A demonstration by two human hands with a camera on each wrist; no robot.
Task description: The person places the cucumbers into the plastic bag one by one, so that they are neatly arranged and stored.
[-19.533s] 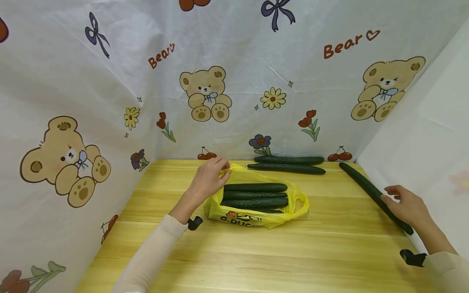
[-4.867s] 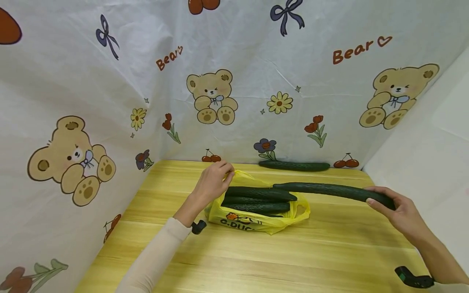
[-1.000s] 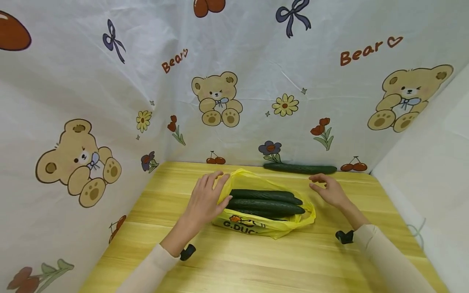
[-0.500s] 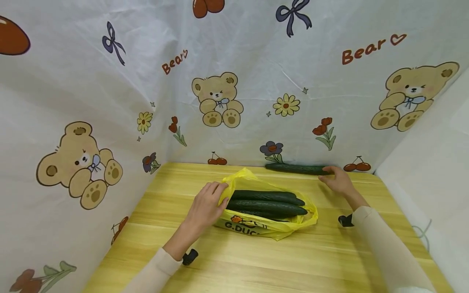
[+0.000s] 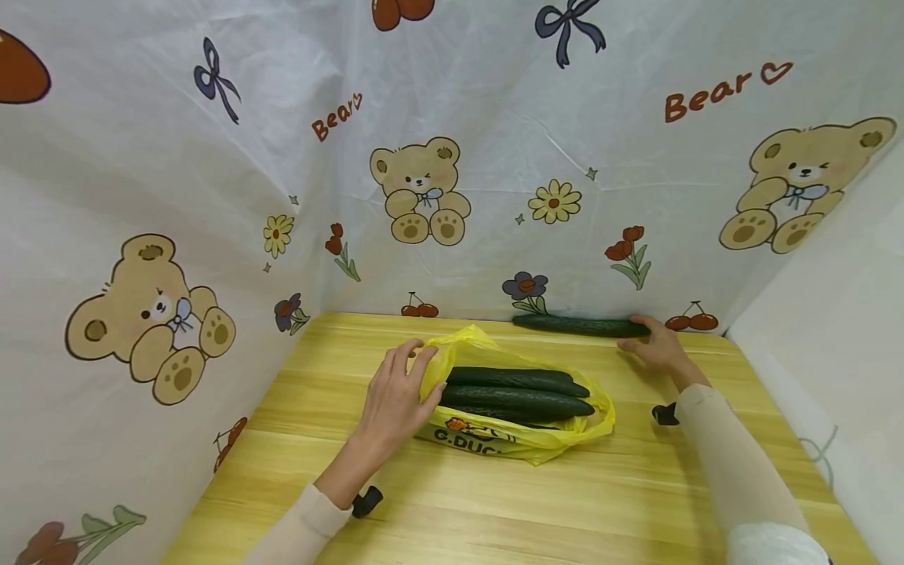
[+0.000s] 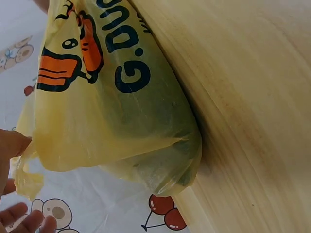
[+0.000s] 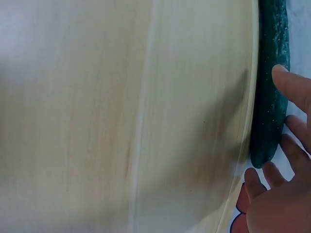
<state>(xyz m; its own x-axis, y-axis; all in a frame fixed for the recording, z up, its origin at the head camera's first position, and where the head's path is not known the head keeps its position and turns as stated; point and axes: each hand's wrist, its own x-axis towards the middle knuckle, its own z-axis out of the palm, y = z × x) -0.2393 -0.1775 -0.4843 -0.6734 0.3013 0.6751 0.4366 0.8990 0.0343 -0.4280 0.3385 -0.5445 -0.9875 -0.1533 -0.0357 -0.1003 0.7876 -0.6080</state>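
In the head view a yellow plastic bag (image 5: 537,447) lies on the wooden table with its mouth spread, and several cucumbers (image 5: 519,400) are inside it. My left hand (image 5: 391,392) is at the bag's left rim, thumb and fingers apart with the film between them. The left wrist view shows the thumb (image 6: 14,143) touching the bag edge, the other fingers loose. My right hand (image 5: 658,345) reaches around the right end of a lone cucumber (image 5: 575,325) by the back wall. In the right wrist view its thumb (image 7: 286,80) overlaps that cucumber, with the fingers spread around the end; firm contact cannot be told.
White sheeting printed with bears and flowers forms the back wall (image 5: 487,102) and left side. A plain white sheet (image 5: 812,337) stands at the right. Bare wooden table (image 5: 551,510) extends in front of the bag. A thin pale cord (image 5: 822,451) shows at the right.
Two more cucumbers have left the right side and back for the bag since the oldest frame. In the last second my right hand moved from beside the bag to the remaining cucumber.
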